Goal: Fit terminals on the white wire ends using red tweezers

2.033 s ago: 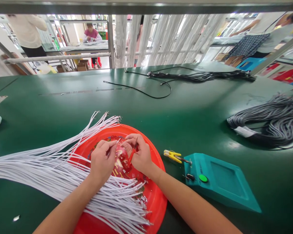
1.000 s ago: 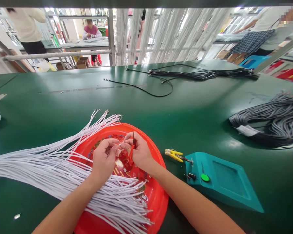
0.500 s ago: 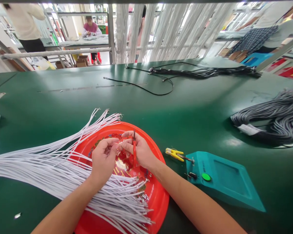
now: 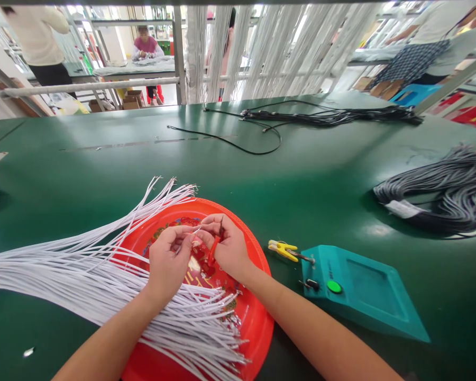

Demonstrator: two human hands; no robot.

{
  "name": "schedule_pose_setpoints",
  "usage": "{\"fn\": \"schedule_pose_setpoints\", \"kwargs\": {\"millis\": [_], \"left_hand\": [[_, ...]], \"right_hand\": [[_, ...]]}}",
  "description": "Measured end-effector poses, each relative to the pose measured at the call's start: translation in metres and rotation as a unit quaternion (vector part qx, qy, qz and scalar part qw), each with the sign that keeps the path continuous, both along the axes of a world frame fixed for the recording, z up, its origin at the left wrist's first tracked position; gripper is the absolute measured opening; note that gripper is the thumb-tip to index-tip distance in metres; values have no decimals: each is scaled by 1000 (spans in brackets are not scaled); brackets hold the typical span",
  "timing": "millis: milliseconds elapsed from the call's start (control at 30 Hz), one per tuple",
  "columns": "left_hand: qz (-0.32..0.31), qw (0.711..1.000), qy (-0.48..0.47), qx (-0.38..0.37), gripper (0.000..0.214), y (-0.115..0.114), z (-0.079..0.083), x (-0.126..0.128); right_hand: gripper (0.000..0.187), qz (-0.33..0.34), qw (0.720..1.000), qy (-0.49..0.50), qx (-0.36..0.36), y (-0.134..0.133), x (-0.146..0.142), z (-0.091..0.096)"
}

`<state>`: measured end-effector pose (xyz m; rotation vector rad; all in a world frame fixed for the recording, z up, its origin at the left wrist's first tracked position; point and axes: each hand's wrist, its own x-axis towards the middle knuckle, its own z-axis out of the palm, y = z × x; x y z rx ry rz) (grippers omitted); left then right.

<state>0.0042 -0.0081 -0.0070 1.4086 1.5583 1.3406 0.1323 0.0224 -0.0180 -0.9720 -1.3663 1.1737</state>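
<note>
Both hands were up over a round red tray [image 4: 257, 323], fingertips nearly meeting. Left hand [image 4: 168, 259] curled, thumb and forefinger pinched together on a thin white wire end [image 4: 197, 230] that showed in the small gap between the two hands. Right hand [image 4: 230, 246] partly closed, its fingertips at that same wire end; a red-handled cutting tool [image 4: 214, 248] was lodged in its grip, dark tip pointing up and away from the wrist. Whether the right fingertips pressed on the wire could not be made out.

A thick spread of white cables [image 4: 83, 272] came in from the left of the left hand, passed beneath that wrist and fanned out over the tray, ends below the hands. A smaller group of cable ends [image 4: 178, 193] lay beyond the left hand, reaching over the tray's far rim.

Right of the right hand, just clear of the tray: a yellow clip [image 4: 282, 250] joined to a teal device [image 4: 375, 286] with a green button [image 4: 334, 287]. Farther right, a grey cable coil [image 4: 432, 196] with a white band. Well ahead of both hands, black cables [image 4: 321, 116] lay along the green tabletop [image 4: 301, 185].
</note>
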Motion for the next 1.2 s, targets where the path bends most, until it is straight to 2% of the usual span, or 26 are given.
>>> {"fn": "schedule_pose_setpoints", "kwargs": {"millis": [133, 267, 333, 400, 467, 500, 533, 600, 700, 767, 833, 933, 1000, 1100, 1200], "left_hand": [[-11, 999, -19, -44, 18, 2, 2, 0], [-66, 993, -16, -100, 20, 6, -1, -5], [-77, 992, 25, -93, 21, 7, -2, -7], [-76, 992, 77, -65, 19, 7, -2, -9], [-73, 988, 132, -23, 17, 6, -1, -10], [-73, 984, 160, 0, 17, 6, 0, -10], [-72, 979, 189, 24, 18, 5, 0, -9], [-66, 964, 245, 78, 18, 4, 0, -9], [-57, 939, 304, 153, 19, 3, -1, -9], [-60, 925, 325, 188, 20, 2, -1, -10], [-64, 914, 339, 215, 21, 2, -1, -10], [-60, 905, 352, 232, 21, 1, -1, -9], [-44, 911, 346, 219, 20, 1, -1, -7], [-15, 931, 318, 179, 17, 2, -1, -6], [6, 944, 293, 152, 15, 3, 0, -5]], "right_hand": [[10, -35, 993, -91, 74, -1, 1, -2], [12, -47, 962, -184, 197, 0, 6, -4], [17, -43, 924, -254, 282, 1, 9, -5], [21, -45, 868, -339, 359, 1, 10, -4], [24, -52, 818, -405, 405, 0, 11, -3], [24, -53, 807, -420, 411, 0, 11, -3], [24, -50, 812, -418, 405, 0, 11, -3], [24, -28, 861, -366, 352, 0, 11, -3], [21, 26, 958, -220, 183, 2, 11, -1], [15, 60, 990, -110, 62, 3, 9, 3], [18, 94, 995, 4, -43, 3, 8, 8], [30, 147, 967, 132, -164, 2, 5, 12], [34, 168, 949, 164, -209, 2, 5, 12], [34, 156, 952, 155, -211, 3, 4, 9], [31, 85, 976, 124, -155, 3, 3, 8]]}}
